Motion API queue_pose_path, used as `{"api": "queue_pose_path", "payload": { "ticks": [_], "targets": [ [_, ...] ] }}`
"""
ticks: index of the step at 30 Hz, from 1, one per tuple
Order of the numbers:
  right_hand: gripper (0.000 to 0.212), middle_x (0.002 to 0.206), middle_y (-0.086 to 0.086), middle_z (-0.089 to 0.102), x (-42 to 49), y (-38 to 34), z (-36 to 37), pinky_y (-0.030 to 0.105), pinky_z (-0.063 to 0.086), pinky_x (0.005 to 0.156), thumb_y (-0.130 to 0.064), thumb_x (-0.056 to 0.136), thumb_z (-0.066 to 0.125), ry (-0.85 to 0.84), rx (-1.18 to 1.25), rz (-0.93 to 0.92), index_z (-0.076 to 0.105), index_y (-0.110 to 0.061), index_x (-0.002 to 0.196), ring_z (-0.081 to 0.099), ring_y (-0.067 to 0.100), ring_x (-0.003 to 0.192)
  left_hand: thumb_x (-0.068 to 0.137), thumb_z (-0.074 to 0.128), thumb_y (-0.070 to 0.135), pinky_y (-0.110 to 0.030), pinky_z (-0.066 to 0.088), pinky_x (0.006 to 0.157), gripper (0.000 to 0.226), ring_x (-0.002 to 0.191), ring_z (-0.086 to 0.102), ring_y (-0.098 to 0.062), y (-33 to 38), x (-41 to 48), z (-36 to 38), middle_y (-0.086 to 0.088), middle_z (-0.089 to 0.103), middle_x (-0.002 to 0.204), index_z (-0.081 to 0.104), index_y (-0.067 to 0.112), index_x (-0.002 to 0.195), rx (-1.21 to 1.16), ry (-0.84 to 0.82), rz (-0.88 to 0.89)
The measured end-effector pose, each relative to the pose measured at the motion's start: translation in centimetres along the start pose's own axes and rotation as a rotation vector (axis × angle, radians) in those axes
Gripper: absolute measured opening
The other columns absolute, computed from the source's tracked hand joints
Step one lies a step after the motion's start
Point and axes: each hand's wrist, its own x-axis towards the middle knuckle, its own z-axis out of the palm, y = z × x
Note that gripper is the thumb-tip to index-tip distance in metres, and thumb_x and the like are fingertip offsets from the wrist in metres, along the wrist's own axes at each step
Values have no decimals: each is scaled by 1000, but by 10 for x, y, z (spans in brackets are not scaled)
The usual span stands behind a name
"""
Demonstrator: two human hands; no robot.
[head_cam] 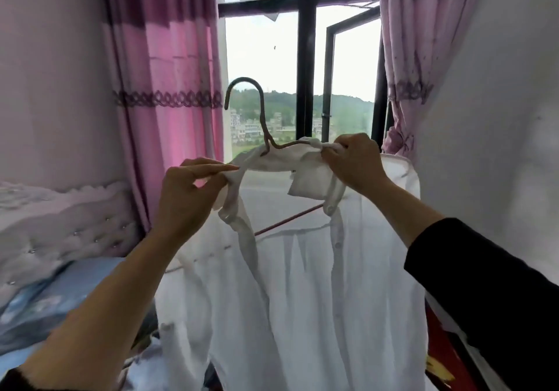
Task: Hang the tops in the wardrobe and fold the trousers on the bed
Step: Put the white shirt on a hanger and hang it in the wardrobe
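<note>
In the middle of the frame a white shirt hangs on a thin wire hanger, held up in front of the window. The hanger's hook stands upright at upper centre, its open end turned to the left, and its reddish lower bar shows through the thin cloth, slanting up to the right. The left hand, at centre left, pinches the left end of the shirt's collar between the thumb and straightened fingers. The right hand, at centre right, has its fingers curled round bunched collar cloth at the hanger's right shoulder; whether it also grips the wire beneath cannot be told. The shirt's front faces the camera, unbuttoned at the top, with the placket running down the right of centre and the body hanging to the bottom edge. A black sleeve covers the right forearm at lower right; the left forearm is bare. 2 pink curtains frame the window, 1 on each side. At lower left lies the bed with a blue sheet, and its padded pale headboard stands above it against the wall.
</note>
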Motion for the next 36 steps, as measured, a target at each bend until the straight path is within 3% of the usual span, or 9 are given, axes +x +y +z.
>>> {"api": "queue_pose_path", "payload": {
  "ticks": [5,6,10,15,18,22,29,33,36],
  "targets": [
    [28,56,14,57,21,-39,-9,21,31,51,-19,83,64,-16,214,-72,68,3,67,43,11,48,82,56,24,-25,48,76,29,88,61,-7,24,5,-50,24,61,98,68,27,107,63,15,-100],
    [28,56,13,58,21,-45,-7,22,32,52,-21,83,65,-21,254,-70,69,2,67,44,11,49,88,56,30,-21,45,70,17,79,59,-5,28,6,-56,21,61,89,68,26,99,182,-41,-115],
    [21,53,-4,54,9,-68,3,24,37,55,-23,80,70,-88,397,-96,67,-13,62,48,8,52,96,53,32,-22,35,50,37,51,45,-14,45,-2,-78,-1,54,57,62,9,69,459,-28,-118],
    [17,89,-5,71,-24,-88,14,44,46,91,-35,81,71,-73,461,-238,78,-22,90,64,18,93,93,58,26,-14,29,47,26,47,40,-6,68,-29,-116,9,48,52,60,18,68,643,121,-98],
    [16,101,-1,71,-41,-108,24,30,36,90,-28,87,67,-42,499,-336,77,-19,96,58,21,103,93,59,29,-22,37,52,23,51,46,-10,80,-52,-142,4,54,57,66,17,75,710,202,-116],
    [18,91,4,62,-57,-160,29,22,25,71,-25,89,66,15,567,-339,76,-12,96,49,16,87,92,60,32,-42,47,59,33,61,57,-31,103,-78,-187,-14,65,67,72,5,78,845,353,-102],
    [30,52,12,54,-129,-273,37,17,36,54,-15,85,61,-193,823,-456,67,0,59,41,19,51,90,62,31,-28,31,52,37,51,40,-13,147,-130,-273,-8,50,53,62,11,59,950,486,-230],
    [17,83,4,70,-162,-326,43,30,49,73,-15,84,61,-284,916,-452,77,-9,85,59,18,73,89,63,33,-20,26,47,34,50,36,-12,165,-170,-329,-15,53,58,68,7,67,1019,515,-300],
    [21,106,-2,63,-183,-382,45,32,42,90,-18,86,59,-291,939,-528,72,-15,102,55,17,101,88,65,31,-25,31,51,30,53,39,-14,176,-196,-375,-15,54,60,71,6,73,1035,552,-323]
  ]
}}
